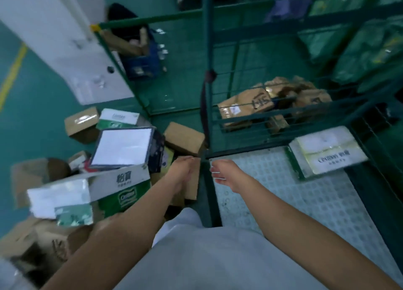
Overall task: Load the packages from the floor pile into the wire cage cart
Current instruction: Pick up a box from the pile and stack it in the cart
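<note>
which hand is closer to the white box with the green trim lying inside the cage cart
Right. The right hand hangs over the cart's patterned floor, with the white box with green trim off to its right. The left hand is outside the cart, over the floor pile, farther away.

Green wire cage cart (208, 76), white circle-patterned cart floor (294, 193), brown cardboard boxes (184, 138), teal floor (37, 106) with yellow stripe (13, 73).

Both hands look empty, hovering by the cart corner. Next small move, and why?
Probably reach the left hand down to the plain brown box right under it. Both it and the right hand hold nothing, the floor pile is still full, and the wire cage cart has bare floor.
</note>
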The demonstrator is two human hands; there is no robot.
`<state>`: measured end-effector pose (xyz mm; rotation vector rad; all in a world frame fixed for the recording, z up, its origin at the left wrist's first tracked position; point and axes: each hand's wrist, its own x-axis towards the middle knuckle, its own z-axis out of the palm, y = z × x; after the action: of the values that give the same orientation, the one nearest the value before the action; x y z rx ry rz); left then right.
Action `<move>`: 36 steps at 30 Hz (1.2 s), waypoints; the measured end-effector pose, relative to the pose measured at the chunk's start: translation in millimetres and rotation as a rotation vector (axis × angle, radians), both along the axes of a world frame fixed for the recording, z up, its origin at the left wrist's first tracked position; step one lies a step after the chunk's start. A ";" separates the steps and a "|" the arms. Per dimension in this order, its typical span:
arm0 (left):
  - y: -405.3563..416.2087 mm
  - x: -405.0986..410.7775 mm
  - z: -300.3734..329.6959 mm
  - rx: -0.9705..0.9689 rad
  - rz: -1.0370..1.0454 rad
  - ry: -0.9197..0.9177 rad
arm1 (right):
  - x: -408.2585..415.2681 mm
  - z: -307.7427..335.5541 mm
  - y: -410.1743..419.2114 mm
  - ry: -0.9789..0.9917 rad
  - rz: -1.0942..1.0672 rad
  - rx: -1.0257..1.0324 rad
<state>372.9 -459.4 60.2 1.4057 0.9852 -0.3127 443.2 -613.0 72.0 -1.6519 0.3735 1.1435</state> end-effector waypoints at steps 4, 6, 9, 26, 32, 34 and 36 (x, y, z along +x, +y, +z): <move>47.9 -49.5 -1.3 -0.030 0.214 0.000 | -20.6 -4.2 65.2 -0.024 0.225 -0.052; 68.3 -72.8 -6.0 -0.047 0.265 0.001 | -30.4 -4.7 94.6 -0.036 0.304 -0.078; 102.3 -110.7 -12.8 -0.075 0.392 -0.005 | -52.2 -10.6 144.0 -0.047 0.419 -0.106; 262.4 -260.6 -51.4 -0.080 0.954 0.146 | -168.8 -44.1 357.5 0.063 0.862 -0.202; 303.1 -270.3 -66.0 0.001 0.984 0.214 | -180.7 -64.0 408.7 0.105 0.863 -0.230; 320.3 -271.6 -75.4 0.029 0.959 0.217 | -183.3 -72.9 429.1 0.124 0.820 -0.244; 339.8 -272.3 -86.2 0.062 0.929 0.216 | -186.3 -84.2 449.1 0.151 0.749 -0.264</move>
<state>100.6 -119.6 -26.0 0.8446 1.7161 0.2683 256.9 -163.9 -12.3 -2.0142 -0.0232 1.8378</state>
